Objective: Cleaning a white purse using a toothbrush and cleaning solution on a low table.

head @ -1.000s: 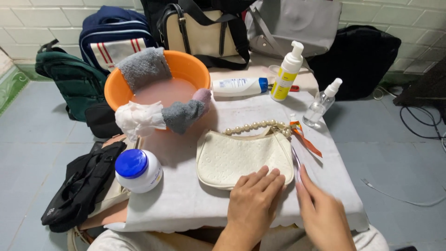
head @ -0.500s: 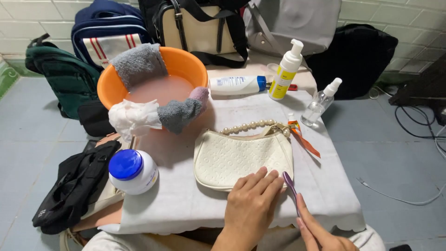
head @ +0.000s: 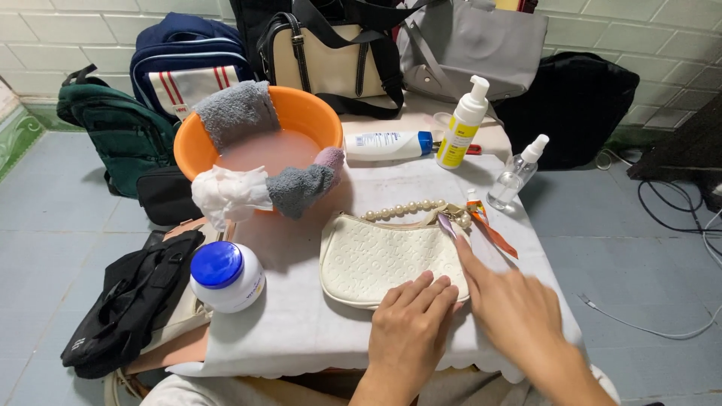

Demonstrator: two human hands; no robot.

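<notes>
A small cream handbag (head: 380,256) with a pearl strap (head: 410,208) lies flat on the white cloth-covered table (head: 301,323). My left hand (head: 410,327) rests open on the bag's lower right corner, fingers spread. My right hand (head: 511,304) hovers just right of the bag, its long-nailed index finger stretched toward the bag's upper right corner beside the strap end. An orange strip (head: 492,229) lies by that finger.
An orange basin (head: 301,113) of cloudy water holds grey towels (head: 237,113) and a white cloth (head: 226,192). A white jar with a blue lid (head: 224,274), a lying tube (head: 387,144), a pump bottle (head: 462,128) and a clear spray bottle (head: 515,174) stand around. Bags line the wall; a black bag (head: 131,301) lies left.
My right hand dropped toward me, then came back up; its index finger now reaches the bag's upper right corner. The left hand stayed on the bag.
</notes>
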